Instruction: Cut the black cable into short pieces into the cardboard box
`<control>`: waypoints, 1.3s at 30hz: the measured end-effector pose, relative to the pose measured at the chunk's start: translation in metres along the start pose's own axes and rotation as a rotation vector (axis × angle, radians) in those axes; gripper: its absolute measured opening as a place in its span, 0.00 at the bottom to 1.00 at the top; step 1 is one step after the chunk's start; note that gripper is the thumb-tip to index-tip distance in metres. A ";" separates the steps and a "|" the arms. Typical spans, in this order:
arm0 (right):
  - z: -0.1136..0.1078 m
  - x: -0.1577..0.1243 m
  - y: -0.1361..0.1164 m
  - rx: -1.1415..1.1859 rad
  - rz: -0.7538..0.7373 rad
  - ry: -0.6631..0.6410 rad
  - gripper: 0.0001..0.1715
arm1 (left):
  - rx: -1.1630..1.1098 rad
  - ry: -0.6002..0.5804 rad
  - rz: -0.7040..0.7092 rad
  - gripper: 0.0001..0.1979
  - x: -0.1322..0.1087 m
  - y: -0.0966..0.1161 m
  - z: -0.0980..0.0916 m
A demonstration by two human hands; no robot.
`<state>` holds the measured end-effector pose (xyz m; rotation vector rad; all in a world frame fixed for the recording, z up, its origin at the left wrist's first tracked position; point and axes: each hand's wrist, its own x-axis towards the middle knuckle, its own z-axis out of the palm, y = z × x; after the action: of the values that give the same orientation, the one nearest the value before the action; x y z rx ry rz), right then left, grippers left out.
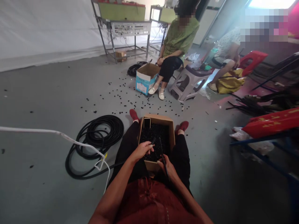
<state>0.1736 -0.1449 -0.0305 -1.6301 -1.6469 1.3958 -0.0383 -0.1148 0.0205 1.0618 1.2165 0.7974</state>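
Over the near part of an open cardboard box between my legs, my left hand is closed around a short black piece, which looks like the end of a hose. My right hand is wrapped around a long, thin black tool whose tip points up over the box; its exact kind is unclear. Many small black pieces fill the box, and a pale rectangular frame stands in its far left corner. A black hose lies coiled on the floor at left, one length running under my left forearm.
A white cable hangs across the left side. Black bits lie scattered over the floor. Ahead, a seated person is beside a blue-and-white box and a grey stool. Another person sits farther right. A blue-framed rack stands at right.
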 end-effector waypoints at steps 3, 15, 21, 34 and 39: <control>-0.003 -0.004 -0.006 0.014 -0.023 -0.019 0.27 | 0.176 0.005 0.018 0.19 -0.009 0.013 0.001; -0.023 -0.033 -0.008 0.041 -0.089 -0.035 0.28 | 0.343 -0.015 0.017 0.24 -0.019 0.010 0.018; -0.019 -0.037 0.001 0.047 -0.096 -0.045 0.30 | 0.419 -0.083 0.041 0.22 -0.023 0.008 0.024; -0.027 -0.044 -0.011 -0.072 -0.142 -0.092 0.30 | 0.378 0.035 0.035 0.29 -0.023 -0.001 0.023; -0.031 -0.045 -0.012 -0.143 -0.128 -0.135 0.30 | 0.365 0.031 0.045 0.29 -0.022 -0.005 0.024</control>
<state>0.2036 -0.1732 0.0073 -1.5042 -1.9318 1.3780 -0.0197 -0.1423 0.0233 1.3803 1.4029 0.6401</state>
